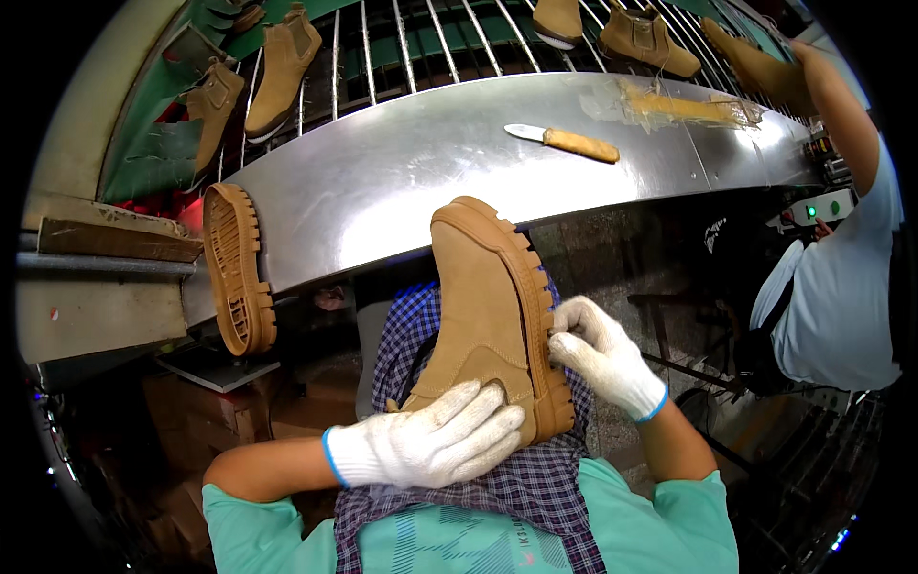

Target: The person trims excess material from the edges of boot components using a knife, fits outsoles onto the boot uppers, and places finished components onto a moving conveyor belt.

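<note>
A tan suede ankle boot (483, 297) with a thick lugged sole lies on its side on my checked apron, toe pointing away. My left hand (435, 440), in a white knit glove, presses flat over the boot's heel and ankle end. At the sole's edge, my gloved right hand (598, 354) has its fingers pinched against the rim about midway along. Both hands are on this one boot.
A curved steel table (382, 172) runs ahead, with a wooden-handled knife (574, 142) and crumpled clear plastic (684, 105) on it. A loose tan sole (239, 268) leans at its left end. Several boots (282, 67) ride a wire conveyor behind. Another person (841, 287) works at right.
</note>
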